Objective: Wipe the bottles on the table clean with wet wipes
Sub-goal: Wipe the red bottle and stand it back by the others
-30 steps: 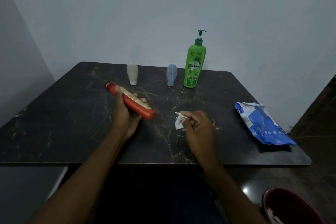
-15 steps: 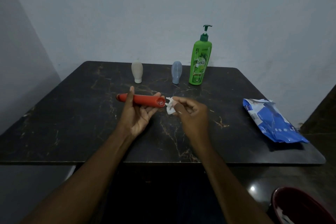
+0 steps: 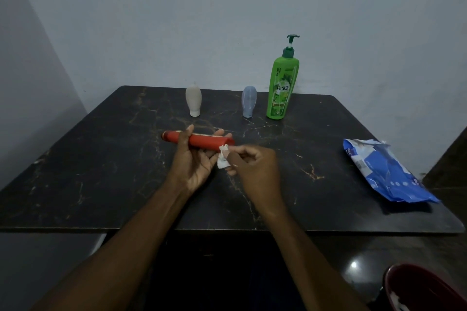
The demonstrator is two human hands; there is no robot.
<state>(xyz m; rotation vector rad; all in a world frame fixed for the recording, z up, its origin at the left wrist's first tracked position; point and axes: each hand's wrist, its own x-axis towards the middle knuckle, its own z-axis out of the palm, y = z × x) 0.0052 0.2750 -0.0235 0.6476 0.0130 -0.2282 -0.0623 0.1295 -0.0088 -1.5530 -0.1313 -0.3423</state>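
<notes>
My left hand (image 3: pixel 193 161) holds a red bottle (image 3: pixel 202 141) lying sideways above the middle of the dark table (image 3: pixel 101 171), thumb over its top and fingers under it. Pinched in my right hand (image 3: pixel 254 165) is a small crumpled white wet wipe (image 3: pixel 223 159), which touches the bottle's right end. At the back of the table stand a beige squeeze bottle (image 3: pixel 193 100), a grey-blue squeeze bottle (image 3: pixel 249 101) and a tall green pump bottle (image 3: pixel 281 83).
A blue pack of wet wipes (image 3: pixel 386 174) lies near the table's right edge. A dark red bin (image 3: pixel 424 288) with white scraps in it sits on the floor at the lower right. Walls close off the back and left.
The red bottle has turned from slanted to nearly level in my left hand. My right hand has carried the wipe up from the table to the bottle's right end.
</notes>
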